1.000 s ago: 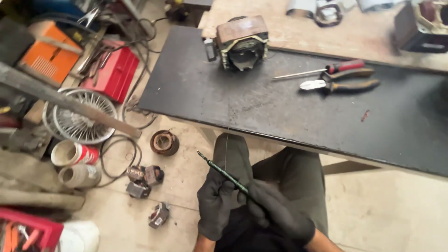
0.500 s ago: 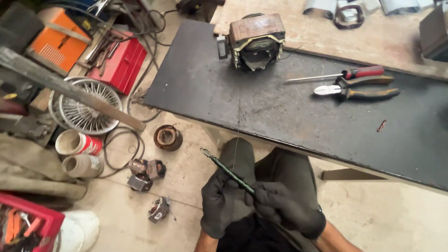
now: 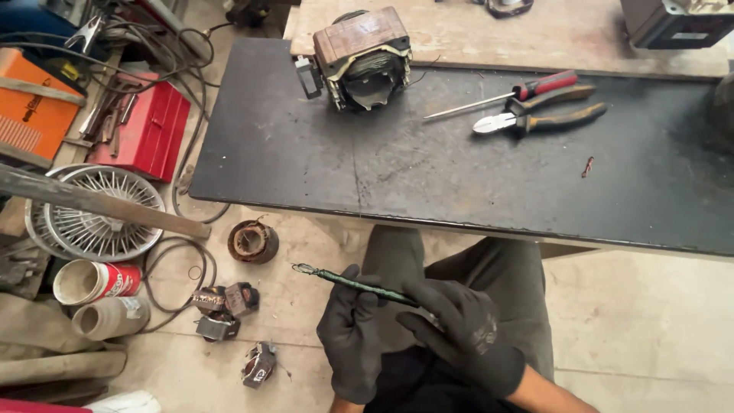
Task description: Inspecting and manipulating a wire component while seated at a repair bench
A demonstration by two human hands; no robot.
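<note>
Down in the lap, both in black gloves: left hand (image 3: 353, 336) wrapped around the lower stretch of a thin dark green rod (image 3: 355, 284), right hand (image 3: 466, 335) curled over its near end, fingers pinching it so the frayed tip points up and left, clear of the knees. Held low and close, seemingly for a good look along its length. Just beyond, on the concrete floor, small rusty motor parts (image 3: 225, 300) scattered within easy reach. Up on the black tabletop (image 3: 306, 160), pliers (image 3: 539, 120) and a red-handled screwdriver (image 3: 505, 93) side by side, handles to the right, ready to grab. Farther back, a motor core (image 3: 359, 57) parked near the far edge, out of the way.
</note>
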